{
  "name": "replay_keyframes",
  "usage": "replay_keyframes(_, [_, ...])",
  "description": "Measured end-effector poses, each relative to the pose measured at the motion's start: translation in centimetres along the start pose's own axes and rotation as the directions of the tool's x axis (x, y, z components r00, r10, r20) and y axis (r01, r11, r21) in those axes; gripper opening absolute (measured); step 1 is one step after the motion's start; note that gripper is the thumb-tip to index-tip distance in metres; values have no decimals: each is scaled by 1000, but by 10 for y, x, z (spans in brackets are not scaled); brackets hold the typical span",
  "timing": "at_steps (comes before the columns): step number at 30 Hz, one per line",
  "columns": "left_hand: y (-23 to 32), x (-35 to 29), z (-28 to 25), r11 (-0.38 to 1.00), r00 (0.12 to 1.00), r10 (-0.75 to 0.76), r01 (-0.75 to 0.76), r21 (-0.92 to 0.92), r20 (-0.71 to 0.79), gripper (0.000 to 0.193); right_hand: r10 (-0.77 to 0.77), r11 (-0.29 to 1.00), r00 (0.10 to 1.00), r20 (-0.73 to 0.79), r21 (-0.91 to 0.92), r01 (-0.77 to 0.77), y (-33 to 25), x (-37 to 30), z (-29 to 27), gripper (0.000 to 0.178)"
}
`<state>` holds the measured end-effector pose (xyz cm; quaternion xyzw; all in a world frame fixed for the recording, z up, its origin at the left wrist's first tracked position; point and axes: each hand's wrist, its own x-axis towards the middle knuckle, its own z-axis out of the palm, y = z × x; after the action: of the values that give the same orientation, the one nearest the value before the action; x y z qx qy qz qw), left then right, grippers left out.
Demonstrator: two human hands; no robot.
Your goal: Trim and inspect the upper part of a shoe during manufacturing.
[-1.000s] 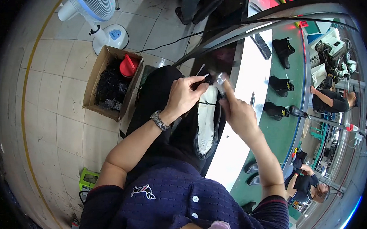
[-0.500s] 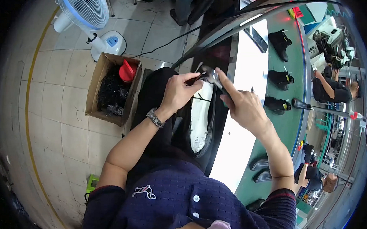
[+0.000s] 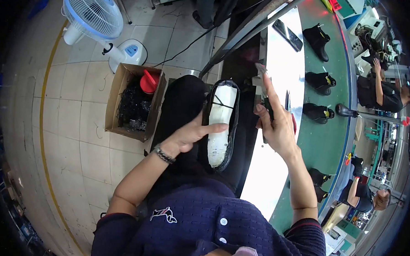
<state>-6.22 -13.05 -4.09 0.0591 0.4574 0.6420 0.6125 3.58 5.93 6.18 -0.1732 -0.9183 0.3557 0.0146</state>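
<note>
A black shoe upper lies sole-up on my lap, with a long white insole (image 3: 221, 112) showing inside its dark rim (image 3: 233, 129). A thin dark line crosses the white near its far end. My left hand (image 3: 193, 134) holds the shoe from the left, thumb flat on the white; the other fingers are mostly hidden. To the right, apart from the shoe, my right hand (image 3: 278, 129) grips a pincers-like metal hand tool (image 3: 261, 68). Its dark handle is mostly hidden in the palm, and the index finger lies along it.
A white ledge (image 3: 269, 176) and a green conveyor belt (image 3: 316, 142) run along my right. Several black shoes (image 3: 317, 82) stand on the belt; a phone (image 3: 287, 35) lies on the ledge. Left are a scrap-filled carton (image 3: 117, 101) and a fan (image 3: 93, 11). People work across the belt.
My left hand has come from the shoe's far end nearer to me, onto its left side. My right hand and its tool have moved right, away from the shoe. The shoes on the belt have shifted.
</note>
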Motion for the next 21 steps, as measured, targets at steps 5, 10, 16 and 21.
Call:
replay_keyframes(5, [5,-15,5,1000,990,29,-30,3,136,84,281,896,959,39,348,-277,-3,-39,10,56])
replay_keyframes(10, [-19,-17,-6,884,909,206,-332,331,362,116,187,957,982,-34,232,-174,-8,-69,37,86])
replay_keyframes(16, [-55,-15,-36,837,910,135,-316,448,391,131,281,918,960,8,288,-271,-2,-117,89,77])
replay_keyframes(21, [-48,-6,-19,975,966,149,-179,133,213,115,365,887,926,98,266,-378,-5,-135,106,82])
